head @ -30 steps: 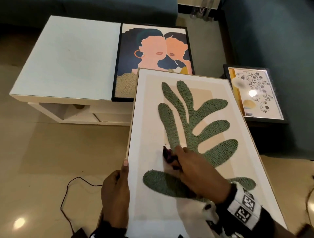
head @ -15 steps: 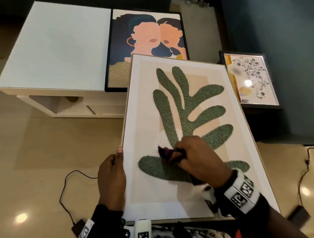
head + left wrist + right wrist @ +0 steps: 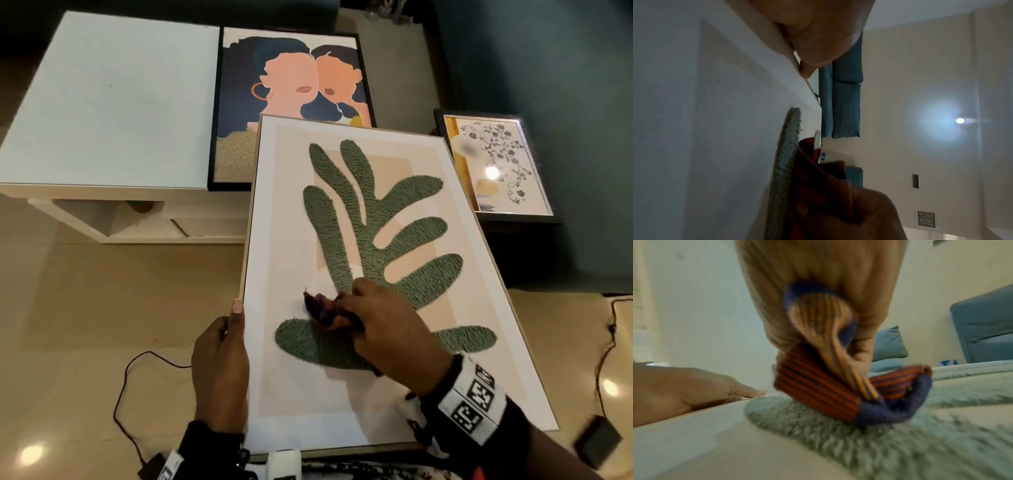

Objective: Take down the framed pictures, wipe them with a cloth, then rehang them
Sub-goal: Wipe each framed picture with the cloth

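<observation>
Cloth [image 3: 325, 310] shifted left on leaf picture [image 3: 373, 219], right hand [image 3: 387, 329] gripping

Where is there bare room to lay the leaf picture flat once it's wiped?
The white table is bare left of the portrait picture, which fills its right side. The tan floor is open between table and cable. It is crowded on the right: the floral picture and another cable.

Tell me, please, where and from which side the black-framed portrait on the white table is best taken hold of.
Probably its left long edge, approached from the table side. The black-framed portrait lies flat on the white table, while the leaf picture covers its near right corner. A second hand on the far edge would steady it.
</observation>
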